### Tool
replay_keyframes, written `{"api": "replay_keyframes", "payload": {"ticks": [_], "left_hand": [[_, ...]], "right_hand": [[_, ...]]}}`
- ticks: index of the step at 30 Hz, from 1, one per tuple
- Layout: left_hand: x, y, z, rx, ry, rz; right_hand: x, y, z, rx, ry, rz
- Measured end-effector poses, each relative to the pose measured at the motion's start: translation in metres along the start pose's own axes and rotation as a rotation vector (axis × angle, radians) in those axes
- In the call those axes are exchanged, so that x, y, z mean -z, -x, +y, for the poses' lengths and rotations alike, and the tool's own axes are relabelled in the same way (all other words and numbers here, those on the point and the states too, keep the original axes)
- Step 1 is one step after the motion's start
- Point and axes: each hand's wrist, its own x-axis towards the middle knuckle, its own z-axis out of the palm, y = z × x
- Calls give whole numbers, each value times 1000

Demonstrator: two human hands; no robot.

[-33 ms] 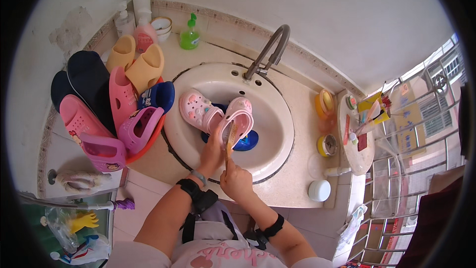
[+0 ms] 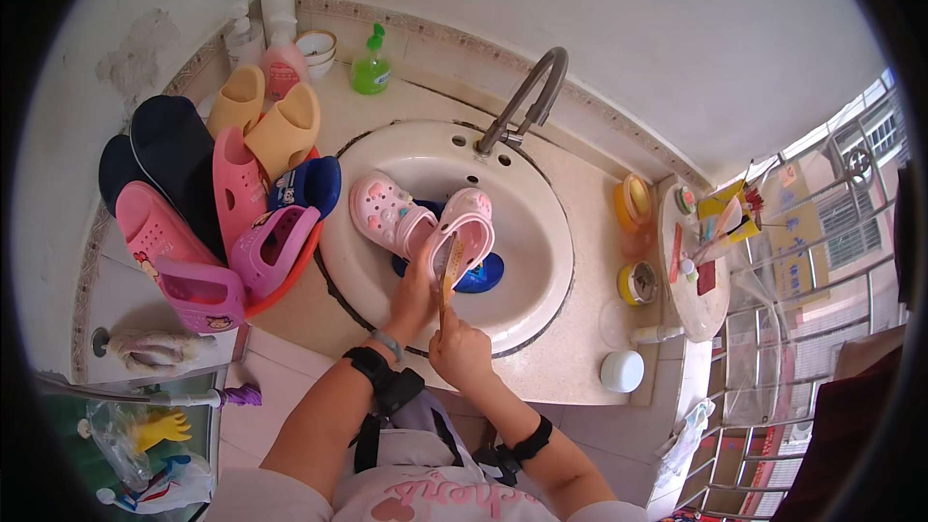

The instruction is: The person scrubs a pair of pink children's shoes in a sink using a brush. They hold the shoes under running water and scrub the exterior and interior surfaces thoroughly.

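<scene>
Over the white oval sink (image 2: 541, 261), my left hand (image 2: 414, 295) is closed on a pale pink clog (image 2: 468, 203) with small charms on its toe. My right hand (image 2: 461, 356) grips a wooden-handled brush (image 2: 449, 280), its head inside that clog's opening; the bristles are hidden. A second pink clog (image 2: 379, 207) leans in the sink on the left, close beside the first. Beneath them lies a blue slipper (image 2: 482, 275), partly covered by the clogs.
At left, a red basin (image 2: 300, 275) is heaped with slippers (image 2: 237, 184). Behind the sink rises a curved faucet (image 2: 530, 101); a green pump bottle (image 2: 370, 63) stands back left. A white-lidded jar (image 2: 623, 371) and a yellow-rimmed tin (image 2: 637, 283) sit on the right counter.
</scene>
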Motion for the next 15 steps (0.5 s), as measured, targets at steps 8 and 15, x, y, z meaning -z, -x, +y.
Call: {"api": "replay_keyframes", "payload": {"ticks": [8, 15], "left_hand": [[0, 1, 17, -101, -141, 32], [0, 5, 6, -138, -181, 50]], "right_hand": [[-1, -100, 42, -178, 127, -153], [13, -40, 37, -74, 21, -118]]}}
